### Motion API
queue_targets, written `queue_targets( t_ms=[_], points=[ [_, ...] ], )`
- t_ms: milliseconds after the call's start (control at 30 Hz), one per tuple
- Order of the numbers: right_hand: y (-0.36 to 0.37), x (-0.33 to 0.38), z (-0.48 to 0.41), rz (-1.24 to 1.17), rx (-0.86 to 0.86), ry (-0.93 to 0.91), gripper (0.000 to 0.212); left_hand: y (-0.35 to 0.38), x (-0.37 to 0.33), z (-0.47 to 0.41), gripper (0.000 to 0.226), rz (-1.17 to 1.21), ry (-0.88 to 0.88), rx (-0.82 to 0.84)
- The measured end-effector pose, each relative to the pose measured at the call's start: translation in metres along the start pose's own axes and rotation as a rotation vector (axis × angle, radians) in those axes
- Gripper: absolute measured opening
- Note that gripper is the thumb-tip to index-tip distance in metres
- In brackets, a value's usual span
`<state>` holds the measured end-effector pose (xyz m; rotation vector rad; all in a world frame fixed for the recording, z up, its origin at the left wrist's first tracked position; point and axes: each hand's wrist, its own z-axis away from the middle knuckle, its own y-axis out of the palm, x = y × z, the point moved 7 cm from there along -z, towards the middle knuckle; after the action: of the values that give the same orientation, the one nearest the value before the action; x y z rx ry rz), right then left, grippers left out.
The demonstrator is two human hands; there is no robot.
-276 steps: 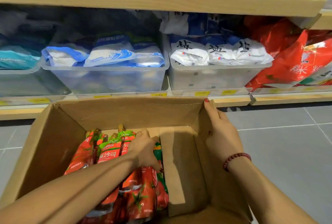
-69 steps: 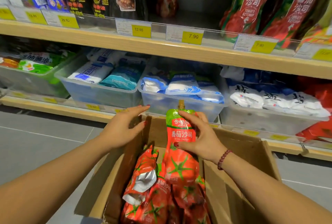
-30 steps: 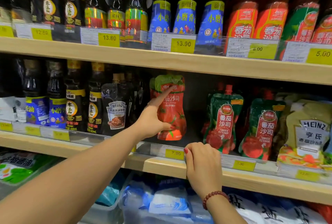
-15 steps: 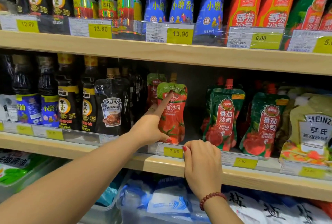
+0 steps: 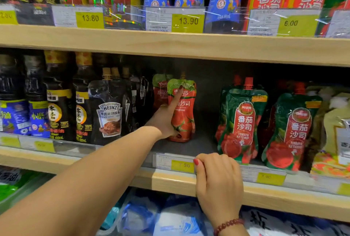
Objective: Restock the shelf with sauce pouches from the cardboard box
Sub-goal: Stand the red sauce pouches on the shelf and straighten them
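Observation:
A red sauce pouch (image 5: 184,122) with a green top stands on the middle shelf (image 5: 170,179), in front of a second like pouch (image 5: 160,91). My left hand (image 5: 166,120) holds the front pouch at its lower left. The index finger lies straight up the front and the thumb sits low on the front. My right hand (image 5: 217,182) has its fingers curled over the shelf's front rail, just right of the 7.90 price tag (image 5: 182,165). The cardboard box is out of view.
Black Heinz pouches (image 5: 109,114) and dark bottles (image 5: 56,107) stand close on the left. Green tomato ketchup pouches (image 5: 242,126) stand to the right, across a bare gap of shelf. The upper shelf board (image 5: 170,46) hangs overhead. Bins of white and blue bags (image 5: 170,218) sit below.
My left hand has carried the pouch from the box to the shelf and lowered it onto the shelf floor. My right hand has stayed on the shelf rail for the last second.

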<state>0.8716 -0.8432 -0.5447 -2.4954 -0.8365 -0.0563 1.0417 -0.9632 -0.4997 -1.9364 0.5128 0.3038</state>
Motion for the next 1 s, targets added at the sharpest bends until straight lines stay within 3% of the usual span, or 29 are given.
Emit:
queue_targets(
  t_ms=[233,433,833,1000],
  points=[
    [0.000,-0.002,0.003,-0.022,-0.095,-0.030,0.022,0.009,0.007,-0.028,0.131,0.054,0.049,0.064],
    [-0.001,-0.001,0.004,-0.028,-0.148,-0.057,0.018,0.018,0.008,-0.040,0.129,0.041,0.060,0.017],
    [-0.001,0.000,0.004,-0.028,-0.094,-0.030,0.020,0.019,0.011,-0.040,0.130,0.114,0.097,0.040],
    [0.000,0.001,0.003,-0.035,-0.024,-0.026,0.017,-0.004,0.009,-0.030,0.115,0.082,0.078,0.006]
  ],
)
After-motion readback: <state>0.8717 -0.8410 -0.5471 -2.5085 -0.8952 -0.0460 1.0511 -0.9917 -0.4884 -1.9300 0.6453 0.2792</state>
